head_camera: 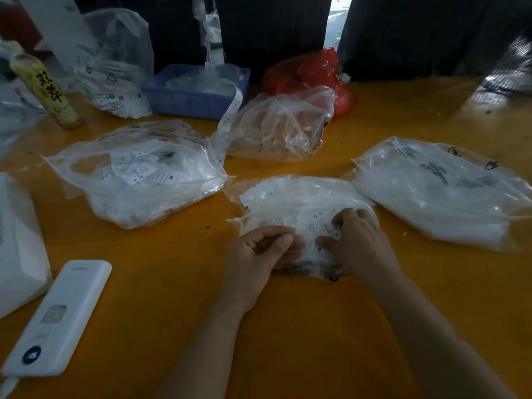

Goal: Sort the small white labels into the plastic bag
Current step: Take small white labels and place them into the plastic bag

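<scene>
Head view, looking down onto a yellow counter (178, 283) where two bare hands are seen working at a small clear plastic bag (290, 197) lying directly ahead. The left hand (259, 254) is placed at the bag's near-left edge, its fingers curled inward and thumb pressed to the forefinger; something thin seems to be pinched there, though whether it is a label or only the bag film cannot be told. The right hand (359, 243) is laid on the bag's near-right part, fingers bent down onto a loose heap of small white labels (313, 228) printed with tiny dark marks; its grip on them is judged to be a pinch, fingers and thumb closed on the paper.

The relation that matters: the labels lie between the two hands, just left of the right fingertips and just right of the left thumb, so both hands are about equally near. The bag's mouth appears to be turned away from the person, towards the far side, so any label would probably be moved forward and away.

Other bags are spread around: a larger one holding labels (138, 174) to the left, a full white one (440, 191) to the right, a crumpled one (282, 125) beyond. A white handheld device (57, 321) lies at near left.
</scene>
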